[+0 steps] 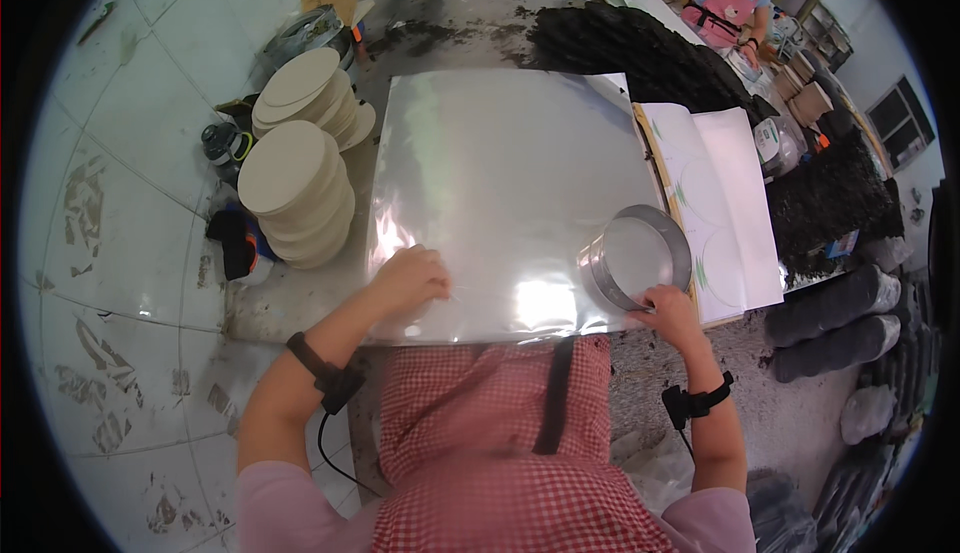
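A large sheet of shiny clear film (480, 173) lies flat in front of me, its lower edge at the worktable's near side. Near the film's lower left, my left hand (412, 279) is closed, its fingertips pinched together low over the surface. Whatever it pinches, if anything, is too small to make out. A round metal ring (598, 275) with a tall thin wall rests on the film's right side. My right hand (672, 313) grips the ring's near rim between thumb and fingers.
Stacks of round cream discs (290, 168) stand at the left, beside a dark bottle (222, 141). White paper sheets with green marks (690, 173) lie right of the film. Black sheets (640, 53) are piled behind. A co-worker in a pink apron (728, 3) is at the far right.
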Demonstrator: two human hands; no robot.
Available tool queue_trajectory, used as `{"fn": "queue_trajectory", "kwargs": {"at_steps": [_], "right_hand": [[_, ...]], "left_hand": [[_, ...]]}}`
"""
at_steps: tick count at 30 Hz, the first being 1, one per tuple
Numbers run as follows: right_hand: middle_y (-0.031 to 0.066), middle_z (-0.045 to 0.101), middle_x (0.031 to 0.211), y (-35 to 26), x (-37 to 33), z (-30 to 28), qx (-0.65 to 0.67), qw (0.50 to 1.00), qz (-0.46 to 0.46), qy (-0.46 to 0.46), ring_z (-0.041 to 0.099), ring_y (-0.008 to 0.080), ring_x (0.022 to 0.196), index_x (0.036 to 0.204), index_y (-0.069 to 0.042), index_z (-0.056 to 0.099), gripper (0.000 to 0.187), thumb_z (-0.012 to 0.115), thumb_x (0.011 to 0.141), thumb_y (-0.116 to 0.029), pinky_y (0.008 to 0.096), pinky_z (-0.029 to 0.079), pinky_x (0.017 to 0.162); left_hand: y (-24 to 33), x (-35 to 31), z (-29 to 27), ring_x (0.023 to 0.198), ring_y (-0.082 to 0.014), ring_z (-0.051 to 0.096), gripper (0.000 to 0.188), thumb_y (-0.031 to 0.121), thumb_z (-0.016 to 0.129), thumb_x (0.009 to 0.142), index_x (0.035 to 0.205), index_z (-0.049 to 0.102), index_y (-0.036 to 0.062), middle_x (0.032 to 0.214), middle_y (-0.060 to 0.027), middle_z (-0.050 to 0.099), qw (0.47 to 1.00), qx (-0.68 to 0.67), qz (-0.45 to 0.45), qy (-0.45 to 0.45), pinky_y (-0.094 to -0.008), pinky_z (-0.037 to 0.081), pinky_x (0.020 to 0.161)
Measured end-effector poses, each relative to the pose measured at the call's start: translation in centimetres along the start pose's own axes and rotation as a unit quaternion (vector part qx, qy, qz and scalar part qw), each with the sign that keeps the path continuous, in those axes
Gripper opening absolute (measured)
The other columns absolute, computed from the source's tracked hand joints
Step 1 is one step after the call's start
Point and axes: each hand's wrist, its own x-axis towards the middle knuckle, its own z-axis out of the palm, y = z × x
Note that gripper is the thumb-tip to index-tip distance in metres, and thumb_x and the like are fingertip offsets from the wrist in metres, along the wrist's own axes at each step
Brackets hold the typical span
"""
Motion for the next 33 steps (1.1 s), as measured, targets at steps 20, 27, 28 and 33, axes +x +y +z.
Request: {"fn": "queue_trajectory", "kwargs": {"at_steps": [20,27,28,33], "right_hand": [[0.0109,0.06,0.07,-9.3,-2.2,-4.2,0.615,0.779,-0.072,0.096,0.059,0.0249,0.069,0.07,-0.001,0.059,0.024,0.069,0.08,-0.02,0.0369,0.049,0.063],[0.0094,0.061,0.068,-12.6,-1.2,-3.2,0.628,0.769,-0.118,0.015,0.061,0.0258,0.067,0.072,-0.002,0.063,0.034,0.08,0.069,-0.031,0.0351,0.05,0.061],[0.0088,0.061,0.07,-13.6,-1.3,-3.2,0.612,0.786,-0.086,-0.014,0.061,0.0253,0.067,0.075,-0.002,0.064,0.036,0.08,0.07,-0.034,0.0352,0.05,0.062],[0.0062,0.065,0.081,-12.6,-0.8,1.7,0.191,0.919,-0.306,-0.159,0.063,0.0249,0.076,0.084,-0.008,0.068,0.032,0.071,0.077,-0.039,0.0378,0.051,0.072]], "left_hand": [[-0.4,2.6,-2.4,0.079,-0.0327,0.06,0.028,0.032,0.061,0.077,0.076,0.068,0.0046,0.083,-0.0151,0.061,0.981,-0.02,-0.063,-0.184,-0.042,0.047,0.071],[1.3,4.1,-2.2,0.081,-0.0357,0.061,0.024,0.021,0.054,0.08,0.095,0.063,0.0052,0.08,-0.0169,0.065,0.988,0.036,-0.118,-0.096,-0.0444,0.047,0.071],[1.0,4.3,-1.9,0.081,-0.0363,0.061,0.027,0.021,0.053,0.082,0.103,0.06,0.0047,0.079,-0.0176,0.064,0.989,0.049,-0.125,-0.055,-0.0453,0.047,0.071],[0.7,7.9,-7.0,0.073,-0.0331,0.06,0.042,0.019,0.052,0.089,0.13,0.048,0.0107,0.074,-0.0162,0.062,0.967,-0.141,-0.149,0.154,-0.0417,0.046,0.067]]}}
